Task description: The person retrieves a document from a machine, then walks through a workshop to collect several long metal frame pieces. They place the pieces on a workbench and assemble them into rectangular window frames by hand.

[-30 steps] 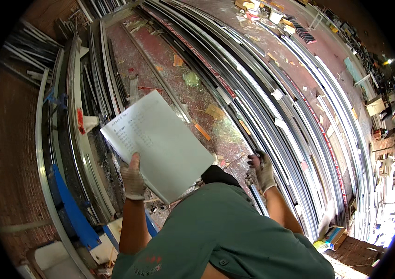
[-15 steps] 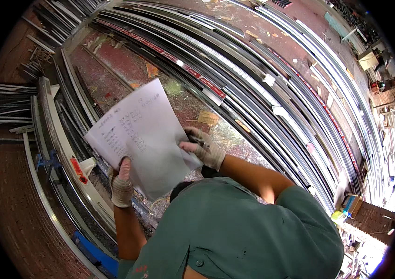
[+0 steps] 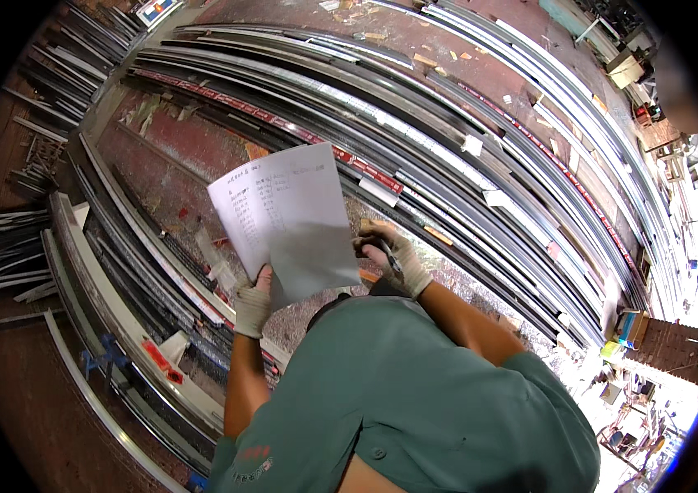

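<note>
My left hand (image 3: 252,307), in a whitish work glove with bare fingertips, pinches the lower left edge of a white sheet of paper (image 3: 312,246), thumb on top. Rows of handwriting run over the sheet's upper and left part; a shadow covers its lower right. Just beyond the right edge, my right hand (image 3: 400,261), gloved the same way, is closed round a dark pen (image 3: 391,256) that slants across the fingers. A small gap shows between this hand and the paper.
Long metal profiles (image 3: 439,152) lie in rows across the reddish floor ahead. More profiles and a pale beam (image 3: 127,312) run along the left, with a blue clamp (image 3: 110,355) beside them. Stacked bars (image 3: 8,255) stick out farther left. Cardboard boxes (image 3: 630,329) stand at the right.
The paper has shifted right and turned more upright, my left hand moving with it. My right hand has let go of the sheet's right edge and moved right, the pen now plainly showing.
</note>
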### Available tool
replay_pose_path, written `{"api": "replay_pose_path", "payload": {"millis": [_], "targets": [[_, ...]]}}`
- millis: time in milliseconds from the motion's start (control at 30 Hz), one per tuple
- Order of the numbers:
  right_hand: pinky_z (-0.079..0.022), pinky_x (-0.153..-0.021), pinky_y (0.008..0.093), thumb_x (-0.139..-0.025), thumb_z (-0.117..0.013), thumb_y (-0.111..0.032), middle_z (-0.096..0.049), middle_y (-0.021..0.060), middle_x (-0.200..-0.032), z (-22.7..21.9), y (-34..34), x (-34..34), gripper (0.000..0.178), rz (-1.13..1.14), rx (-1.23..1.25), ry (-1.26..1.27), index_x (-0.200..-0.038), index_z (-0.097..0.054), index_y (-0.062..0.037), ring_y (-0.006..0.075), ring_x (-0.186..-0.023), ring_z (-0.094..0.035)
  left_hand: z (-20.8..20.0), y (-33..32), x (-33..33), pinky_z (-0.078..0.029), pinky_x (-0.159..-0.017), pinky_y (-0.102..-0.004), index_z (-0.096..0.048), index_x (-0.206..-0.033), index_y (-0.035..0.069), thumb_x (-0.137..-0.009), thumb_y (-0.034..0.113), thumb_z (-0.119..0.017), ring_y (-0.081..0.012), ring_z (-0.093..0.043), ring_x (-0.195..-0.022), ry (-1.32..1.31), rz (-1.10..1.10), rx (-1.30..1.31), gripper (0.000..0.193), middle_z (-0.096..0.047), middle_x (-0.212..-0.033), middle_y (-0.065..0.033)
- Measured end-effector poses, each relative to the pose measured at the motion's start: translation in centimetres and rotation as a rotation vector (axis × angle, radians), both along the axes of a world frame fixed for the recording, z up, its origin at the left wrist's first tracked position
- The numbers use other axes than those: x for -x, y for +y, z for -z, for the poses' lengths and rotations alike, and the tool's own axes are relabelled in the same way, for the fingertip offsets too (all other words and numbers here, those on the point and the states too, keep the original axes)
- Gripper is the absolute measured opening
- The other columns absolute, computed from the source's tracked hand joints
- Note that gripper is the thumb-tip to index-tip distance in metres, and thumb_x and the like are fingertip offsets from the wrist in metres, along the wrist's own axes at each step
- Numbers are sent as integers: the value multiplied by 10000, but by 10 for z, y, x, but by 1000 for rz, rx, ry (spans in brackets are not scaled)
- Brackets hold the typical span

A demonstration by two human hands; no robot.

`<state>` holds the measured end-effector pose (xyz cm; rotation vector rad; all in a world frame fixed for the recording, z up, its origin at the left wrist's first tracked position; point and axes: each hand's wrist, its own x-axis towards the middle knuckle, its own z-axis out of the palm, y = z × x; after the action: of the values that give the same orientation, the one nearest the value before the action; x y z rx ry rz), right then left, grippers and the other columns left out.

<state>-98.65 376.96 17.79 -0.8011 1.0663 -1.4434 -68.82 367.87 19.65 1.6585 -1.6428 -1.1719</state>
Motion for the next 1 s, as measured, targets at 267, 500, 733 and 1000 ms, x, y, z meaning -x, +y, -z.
{"api": "replay_pose_path", "payload": {"millis": [267,500,733,1000], "targets": [[-488,-737,224,-932,-597,14,-666,61,-911,113,-44,87,260,299,-279,330,-1191,-594,-12,92,-803,-611,50,-154,-27,-486,-875,-390,-599,-1208,-74,-955,326,-606,-287,-625,-957,13,-127,-17,474,-680,-1098,-176],[-534,-847,427,-847,-643,-277,-708,181,-1035,272,-57,180,364,-116,-874,1144,-1194,-644,-166,361,-922,-678,128,-236,-96,-454,-941,-489,-574,-1202,-94,-977,386,-472,-479,-594,-1054,-427,-288,-103,540,-607,-1175,-334],[-528,-765,448,-904,-571,-290,-693,210,-983,249,-205,260,336,-16,-739,1099,-1167,-632,-89,397,-877,-662,154,-253,-121,-430,-1027,-434,-571,-1250,-10,-936,248,-446,-373,-584,-1182,-637,-333,-323,425,-634,-1217,-261],[-525,-736,366,-893,-597,-165,-700,164,-921,237,-393,281,291,28,-648,1109,-1181,-619,-129,301,-824,-675,245,-292,-166,-417,-1040,-351,-656,-1093,-42,-970,253,-407,-351,-581,-1179,-925,-192,-397,405,-663,-1148,-252]]}}
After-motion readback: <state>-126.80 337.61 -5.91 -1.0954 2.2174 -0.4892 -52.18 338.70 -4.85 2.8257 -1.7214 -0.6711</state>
